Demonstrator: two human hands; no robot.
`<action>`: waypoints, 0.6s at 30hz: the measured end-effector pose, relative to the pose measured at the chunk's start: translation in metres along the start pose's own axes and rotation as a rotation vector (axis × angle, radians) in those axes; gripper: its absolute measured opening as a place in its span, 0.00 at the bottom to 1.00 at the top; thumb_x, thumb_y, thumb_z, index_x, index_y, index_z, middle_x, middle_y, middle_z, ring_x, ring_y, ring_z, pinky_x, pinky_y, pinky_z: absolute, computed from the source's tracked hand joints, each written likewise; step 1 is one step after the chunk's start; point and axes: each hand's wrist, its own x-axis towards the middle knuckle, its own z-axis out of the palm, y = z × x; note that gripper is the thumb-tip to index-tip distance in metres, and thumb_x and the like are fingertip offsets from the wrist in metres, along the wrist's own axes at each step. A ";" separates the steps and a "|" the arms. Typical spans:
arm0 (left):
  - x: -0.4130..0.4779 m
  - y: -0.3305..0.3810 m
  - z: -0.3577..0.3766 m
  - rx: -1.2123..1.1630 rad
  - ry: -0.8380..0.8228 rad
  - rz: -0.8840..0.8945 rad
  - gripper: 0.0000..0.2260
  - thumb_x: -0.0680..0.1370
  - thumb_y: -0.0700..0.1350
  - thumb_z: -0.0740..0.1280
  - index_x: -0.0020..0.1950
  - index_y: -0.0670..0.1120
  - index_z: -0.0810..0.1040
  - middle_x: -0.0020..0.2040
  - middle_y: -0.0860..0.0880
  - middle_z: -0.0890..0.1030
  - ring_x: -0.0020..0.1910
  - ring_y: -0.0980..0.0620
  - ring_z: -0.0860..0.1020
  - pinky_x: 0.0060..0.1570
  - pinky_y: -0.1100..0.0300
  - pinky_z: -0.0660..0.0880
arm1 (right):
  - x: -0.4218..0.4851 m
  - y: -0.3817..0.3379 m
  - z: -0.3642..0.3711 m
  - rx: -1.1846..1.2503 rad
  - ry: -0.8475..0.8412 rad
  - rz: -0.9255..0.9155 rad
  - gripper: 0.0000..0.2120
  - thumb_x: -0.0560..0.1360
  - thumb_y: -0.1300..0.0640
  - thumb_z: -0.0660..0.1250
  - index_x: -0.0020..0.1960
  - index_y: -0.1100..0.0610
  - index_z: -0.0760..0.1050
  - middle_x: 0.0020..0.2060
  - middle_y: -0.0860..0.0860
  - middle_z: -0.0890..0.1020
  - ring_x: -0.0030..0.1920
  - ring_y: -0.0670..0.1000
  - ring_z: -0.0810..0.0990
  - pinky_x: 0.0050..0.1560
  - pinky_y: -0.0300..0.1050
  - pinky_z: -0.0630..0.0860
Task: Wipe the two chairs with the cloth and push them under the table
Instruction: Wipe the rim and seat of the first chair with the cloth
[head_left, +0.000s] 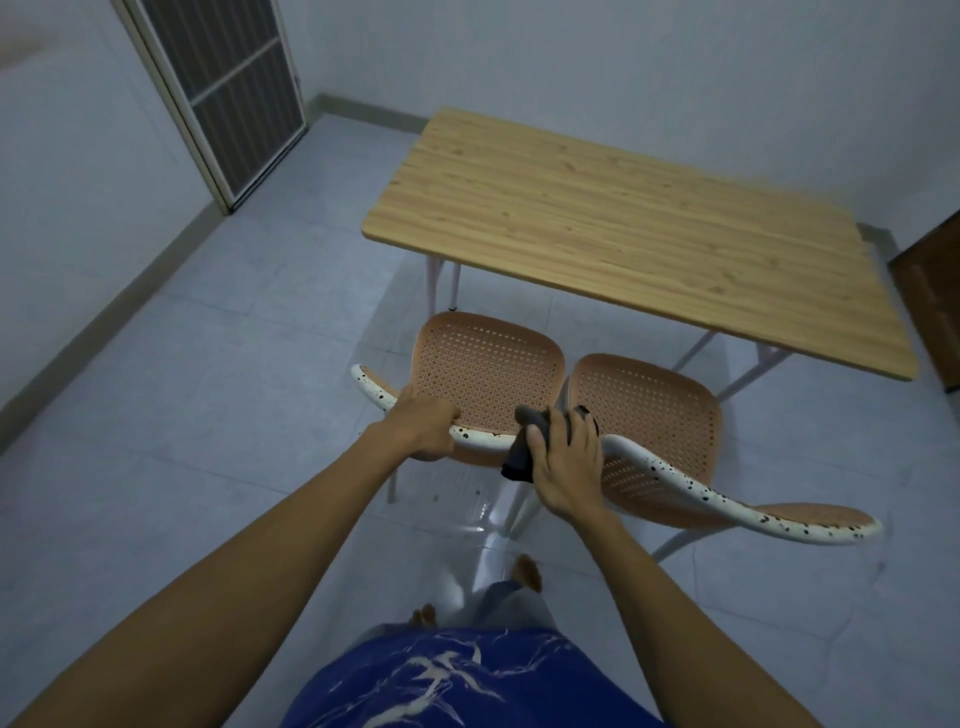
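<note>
- Both chairs stand side by side in front of the wooden table (623, 208), seats just short of its near edge, so neither has been pushed under; that part looks wholly undone.
- The left hand (423, 428) is clenched round the top rail of the left chair (485, 371), steadying it.
- The right hand (563, 467) grasps a dark cloth (524, 447), bunched and draped over the rail right where the two backrests meet, touching the right chair (649, 405) as well.
- Wiping seems under way on the backrest tops; I cannot judge from here how much of either chair is already clean.
- The backrest rails (675, 480) are smooth, curved and white, speckled with dark spots. Whether that is pattern or dirt I cannot tell.
- Seats are orange-brown, rounded, with a fine perforated weave, probably moulded plastic.
- The table has a pale plank-grain top with rounded corners on thin light legs.
- The tiled floor (234, 389) is glossy grey and reflects the chair legs.
</note>
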 end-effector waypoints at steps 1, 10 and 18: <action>-0.001 0.000 0.000 -0.006 0.000 -0.003 0.18 0.73 0.41 0.62 0.62 0.47 0.77 0.54 0.44 0.81 0.58 0.43 0.74 0.71 0.46 0.54 | -0.006 -0.001 0.001 0.013 -0.001 0.010 0.29 0.83 0.39 0.45 0.80 0.50 0.51 0.81 0.53 0.51 0.80 0.57 0.41 0.78 0.61 0.44; -0.006 0.000 0.003 -0.021 0.013 -0.006 0.22 0.72 0.45 0.65 0.66 0.48 0.74 0.58 0.46 0.80 0.60 0.44 0.75 0.74 0.42 0.52 | -0.027 -0.003 0.013 -0.168 0.017 -0.214 0.29 0.84 0.41 0.42 0.81 0.46 0.39 0.82 0.51 0.44 0.80 0.53 0.34 0.78 0.63 0.40; -0.004 -0.001 0.002 -0.044 -0.011 -0.006 0.24 0.71 0.46 0.65 0.67 0.47 0.73 0.59 0.46 0.79 0.61 0.44 0.74 0.73 0.43 0.56 | -0.040 -0.018 0.021 -0.204 0.060 -0.160 0.31 0.84 0.41 0.44 0.82 0.52 0.41 0.81 0.57 0.42 0.80 0.61 0.36 0.78 0.64 0.42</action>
